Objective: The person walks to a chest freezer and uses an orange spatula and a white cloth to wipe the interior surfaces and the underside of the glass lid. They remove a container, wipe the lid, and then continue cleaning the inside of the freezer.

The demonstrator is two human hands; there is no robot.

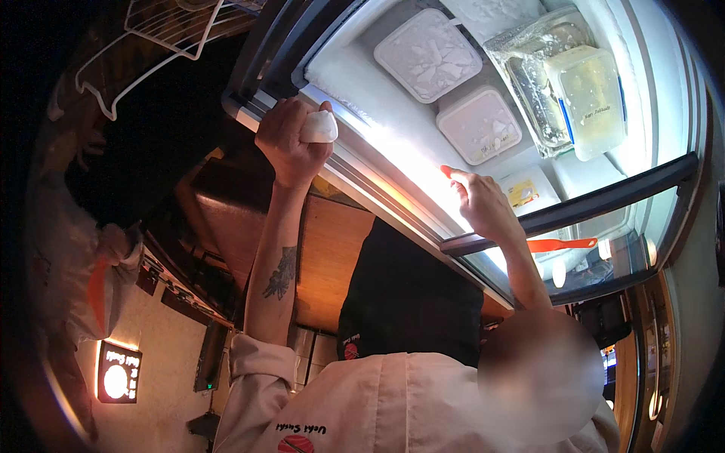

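Note:
Before me stands a chest freezer with frosted walls [345,62], its near rim brightly lit. My left hand [291,133] is closed around a white lump [320,127], possibly ice or frost, beside the freezer's near edge. Over the freezer, at the near side, is my right hand [484,204]; a small orange tip shows at its fingers, and I cannot tell whether that is a held thing or a lit fingertip. An orange spatula-like handle [563,244] shows beyond my right wrist, over the dark-framed glass lid [612,266].
Inside are two white lidded tubs [427,54] [479,125] with frost flakes, a clear box with blue clips [589,102], a frost-covered container [544,85] and a yellow-labelled package [521,192]. A white wire rack [164,28] is at upper left. Another person [102,283] stands at left.

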